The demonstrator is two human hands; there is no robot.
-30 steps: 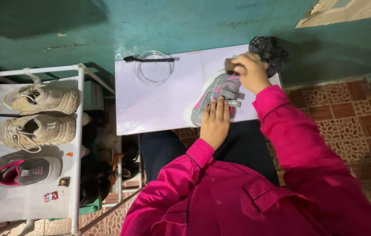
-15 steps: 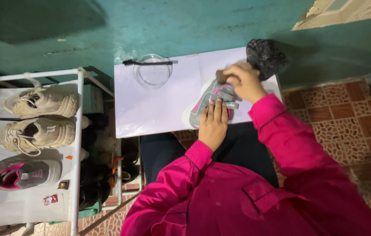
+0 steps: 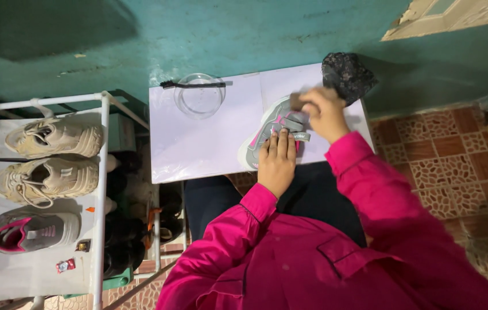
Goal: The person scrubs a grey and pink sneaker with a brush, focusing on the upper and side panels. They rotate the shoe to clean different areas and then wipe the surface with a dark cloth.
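Observation:
A grey and pink sneaker (image 3: 265, 131) lies on a white table (image 3: 198, 143) in front of me. My left hand (image 3: 278, 159) rests flat on its near side and presses it down. Over the shoe's upper, my right hand (image 3: 325, 112) is closed on a small brown scrubbing pad (image 3: 296, 102) that touches the shoe. Both sleeves are bright pink.
A clear glass bowl (image 3: 199, 95) with a thin black brush (image 3: 193, 84) laid across it stands at the table's far edge. A dark cloth (image 3: 345, 74) sits at the far right corner. A white shoe rack (image 3: 101, 172) to the left holds two beige sneakers (image 3: 54, 138) and a grey-pink sneaker (image 3: 22, 232).
My right hand with the pad has shifted a little along the shoe, away from the dark cloth. The left hand stays pressed on the shoe.

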